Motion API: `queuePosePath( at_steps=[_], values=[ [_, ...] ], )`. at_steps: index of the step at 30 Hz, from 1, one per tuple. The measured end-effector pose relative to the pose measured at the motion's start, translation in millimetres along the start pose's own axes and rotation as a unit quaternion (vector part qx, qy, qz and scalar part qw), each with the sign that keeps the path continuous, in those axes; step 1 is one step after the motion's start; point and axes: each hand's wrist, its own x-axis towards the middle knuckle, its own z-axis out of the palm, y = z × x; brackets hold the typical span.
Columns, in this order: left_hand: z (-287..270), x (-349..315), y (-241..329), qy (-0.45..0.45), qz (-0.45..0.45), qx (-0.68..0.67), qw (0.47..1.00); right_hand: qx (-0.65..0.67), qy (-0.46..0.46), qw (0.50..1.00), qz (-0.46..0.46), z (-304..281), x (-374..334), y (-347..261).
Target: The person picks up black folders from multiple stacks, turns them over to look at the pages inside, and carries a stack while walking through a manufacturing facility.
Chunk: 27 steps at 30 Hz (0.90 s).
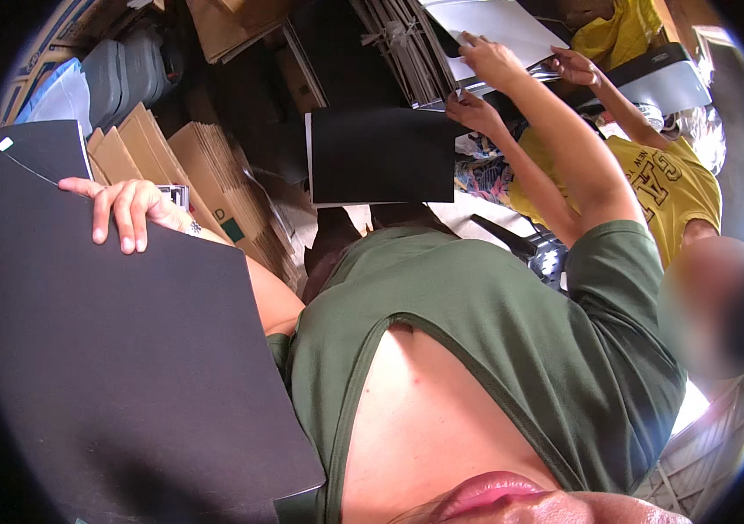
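Observation:
At the left, my left hand (pixel 132 210) grips the upper edge of a large black board (pixel 136 349), its fingers over the front and the thumb hidden. Another black panel part with a small white tag (pixel 5 143) shows at this board's upper left. My right hand (pixel 490 61) reaches far ahead to a white sheet (pixel 512 31); its fingers are stretched out over the sheet's edge and do not visibly grip it. A co-worker's hands (pixel 474 112) touch the edges of the same stack. Before my body stands a black board with a white edge (pixel 381 157).
A tied bundle of grey flat pieces (pixel 403 48) stands beside the white sheet. Flat cardboard (pixel 215 166) leans at the left, near stacked grey plastic chairs (pixel 127 74). The co-worker in a yellow shirt (pixel 660 179) is close on my right, below a black and silver device (pixel 660 79).

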Motion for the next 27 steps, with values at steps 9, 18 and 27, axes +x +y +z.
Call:
queuePosePath(
  at_steps=[9, 18, 27],
  values=[
    [15, 11, -20, -0.010, 0.012, -0.008, 1.000, 0.424, 0.031, 0.890, 0.165, -15, 60, 31],
    [5, 6, -18, -0.026, -0.001, -0.009, 1.000, 0.864, 0.158, 0.082, 0.472, -32, 142, 53],
    [22, 16, -43, -0.021, 0.001, -0.005, 1.000, 0.444, 0.015, 0.740, 0.505, -61, 144, 70]
  ],
)
